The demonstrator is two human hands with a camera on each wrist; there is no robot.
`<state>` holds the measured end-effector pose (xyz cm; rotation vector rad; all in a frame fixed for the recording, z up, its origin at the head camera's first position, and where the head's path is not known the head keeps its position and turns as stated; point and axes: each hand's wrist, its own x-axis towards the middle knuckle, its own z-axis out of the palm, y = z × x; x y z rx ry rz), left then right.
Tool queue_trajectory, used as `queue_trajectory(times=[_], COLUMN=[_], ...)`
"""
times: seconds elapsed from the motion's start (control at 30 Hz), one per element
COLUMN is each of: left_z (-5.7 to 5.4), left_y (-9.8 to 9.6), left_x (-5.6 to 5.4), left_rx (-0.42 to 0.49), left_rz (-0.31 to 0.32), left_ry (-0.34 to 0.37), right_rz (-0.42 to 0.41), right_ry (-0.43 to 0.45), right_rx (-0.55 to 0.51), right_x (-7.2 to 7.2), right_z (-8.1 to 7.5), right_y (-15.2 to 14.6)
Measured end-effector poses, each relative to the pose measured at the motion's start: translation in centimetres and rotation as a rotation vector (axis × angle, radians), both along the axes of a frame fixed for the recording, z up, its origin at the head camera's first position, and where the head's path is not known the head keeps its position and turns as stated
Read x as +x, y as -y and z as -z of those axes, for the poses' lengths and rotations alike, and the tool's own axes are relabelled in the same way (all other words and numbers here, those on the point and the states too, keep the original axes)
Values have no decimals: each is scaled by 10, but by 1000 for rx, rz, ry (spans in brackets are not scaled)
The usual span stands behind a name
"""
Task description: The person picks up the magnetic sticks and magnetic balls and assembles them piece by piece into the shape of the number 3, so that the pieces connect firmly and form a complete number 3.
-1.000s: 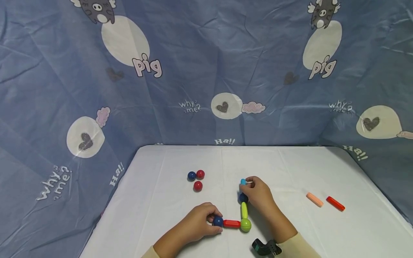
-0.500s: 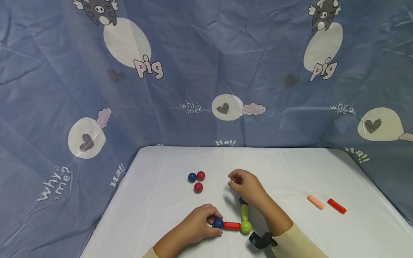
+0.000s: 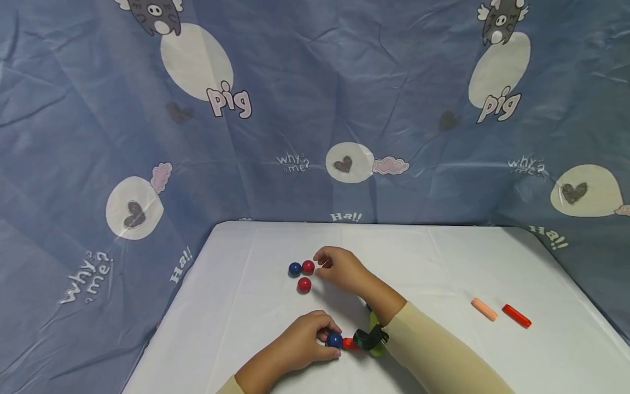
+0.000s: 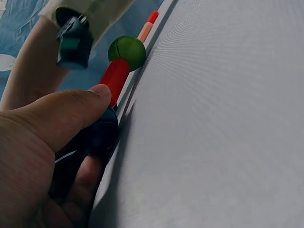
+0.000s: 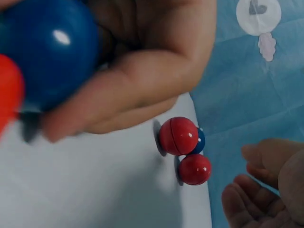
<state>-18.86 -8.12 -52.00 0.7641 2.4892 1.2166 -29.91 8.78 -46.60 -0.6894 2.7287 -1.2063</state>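
Note:
My left hand [image 3: 307, 340] grips a blue ball [image 3: 334, 340] between thumb and fingers, low over the white table. A red rod [image 4: 115, 78] runs from that ball to a green ball [image 4: 127, 53]; a light green rod, mostly behind my right forearm, is joined there. My right hand [image 3: 342, 268] hovers beside a red ball [image 3: 308, 267], fingers bent loosely with a gap to the thumb and nothing between them. Touching or nearly touching it is a loose blue ball [image 3: 295, 268]. Another red ball [image 3: 304, 285] lies just nearer. The far part of the joined rods is hidden.
An orange rod [image 3: 484, 309] and a red rod [image 3: 517, 316] lie on the right of the white table [image 3: 423, 257]. Blue patterned cloth [image 3: 275, 109] hangs behind the table. A black device [image 3: 370, 337] on the right wrist covers part of the joined pieces.
My right hand has let go of the light blue rod and moved left and away to the loose balls. My left hand keeps its hold on the blue ball, almost still.

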Motion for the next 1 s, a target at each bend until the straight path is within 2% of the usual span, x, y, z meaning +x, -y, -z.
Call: queue_trajectory(times=[0.13,0.23,0.4,0.5,1.0], left_z=[0,1,0,-1,0], left_y=[0,0,-1,-1,1], left_x=[0,-1,0,0,-1], left_rx=[-3,-7,-11,-10,-17], left_rz=[-3,0,9,11,7], left_ry=[8,-2,-18,-15,-20], right_rz=[30,18,-24,-24,33], right_ry=[12,53,146,170,111], right_rx=[-15,-21,-13,-6,60], right_x=[-13,-20,-27,-29,-27], right_z=[1,3,11,16,27], right_y=[5,8,14,16,19])
